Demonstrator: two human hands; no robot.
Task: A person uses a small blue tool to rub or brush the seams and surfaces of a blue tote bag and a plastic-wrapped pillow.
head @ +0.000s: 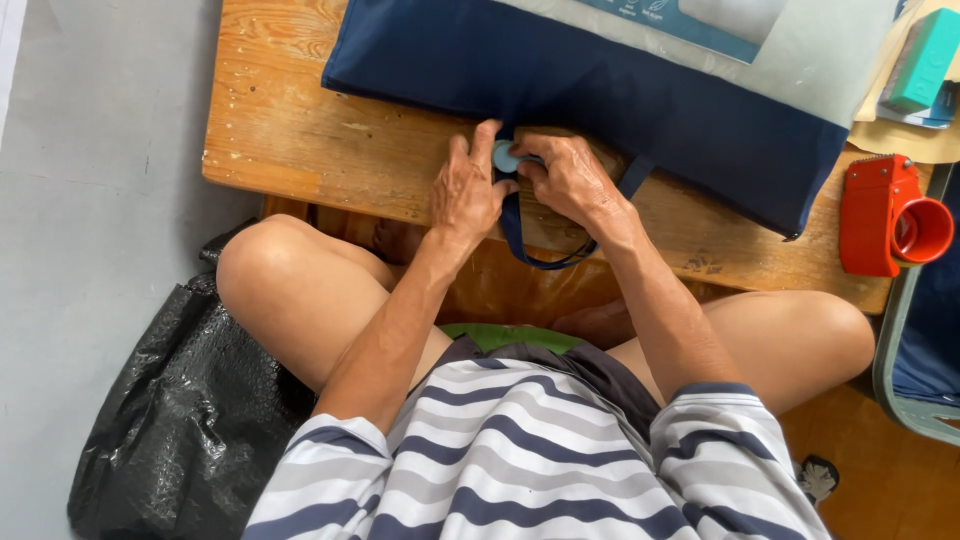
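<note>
Both hands pinching a small round blue tag at the navy bag's near edge

Left hand (466, 190) and right hand (568, 178) both closed on round blue tag (504, 158); navy bag (600, 95) lying flat, long axis across worn wooden tabletop (300, 130), strap loop (545, 255) hanging over the front edge. Grey floor, red tape dispenser (885, 215) at right.

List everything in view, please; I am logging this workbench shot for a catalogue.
wooden table: one, light brown, across the top
flat bag: one, navy, on the table
strap loop: one, navy, hanging over the table edge
round tag: one, pale blue, between both hands
tape dispenser: one, red, table's right end
small box: one, teal, upper right
plastic sack: one, black, floor at left
left hand: on the tag
right hand: on the tag
</note>
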